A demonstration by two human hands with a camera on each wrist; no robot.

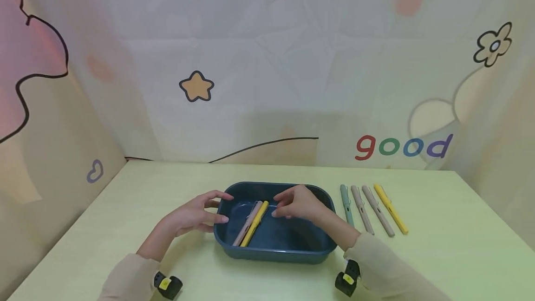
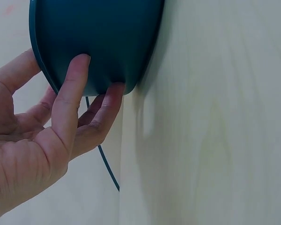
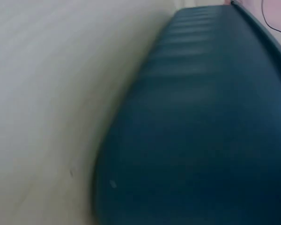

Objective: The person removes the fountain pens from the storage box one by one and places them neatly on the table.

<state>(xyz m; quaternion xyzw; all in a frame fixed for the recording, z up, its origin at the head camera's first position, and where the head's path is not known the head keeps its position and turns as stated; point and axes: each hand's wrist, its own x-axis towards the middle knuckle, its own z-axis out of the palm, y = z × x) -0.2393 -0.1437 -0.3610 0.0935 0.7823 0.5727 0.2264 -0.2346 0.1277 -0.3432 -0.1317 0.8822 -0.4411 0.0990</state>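
We've got the blue tray (image 1: 276, 256) nr mid-bench, roughly btwn the L & R edges of the bench (image 1: 451, 250), its long sides about parallel to the far edge. The left grip (image 1: 193, 214) holds the tray's L end, digits spread & straddling the rim: acc. to left wrist view, one goes behind the lip, others press the outer wall. We'd say that's prob. to steady it, as a light tray would slide easily.

The right grip (image 1: 300, 203) hovers over the tray's inside, thumb & index bent w/ a gap btwn them; we see nothing pinched there. Right wrist view's no help: blurry outer wall, no fingers.

In the tray, nr its L end, a pinkish-grey pen (image 1: 247, 224) & a yellow pen (image 1: 254, 224) lie slanted, side by side. Off the tray's R end, twd the bench's far R corner: a teal pen (image 1: 346, 203), two taupe pens (image 1: 378, 211) & a second yellow pen (image 1: 391, 209), in a loose row. Gaps btwn them prob. make each easy to take singly.

Tray looks like moulded plastic: smooth, satin sheen, rounded corners. Pens are slim, plastic-looking, some w/ visible clips. Bench top's pale w/ faint wood grain; creased printed backdrop (image 1: 251, 59) behind its far edge.
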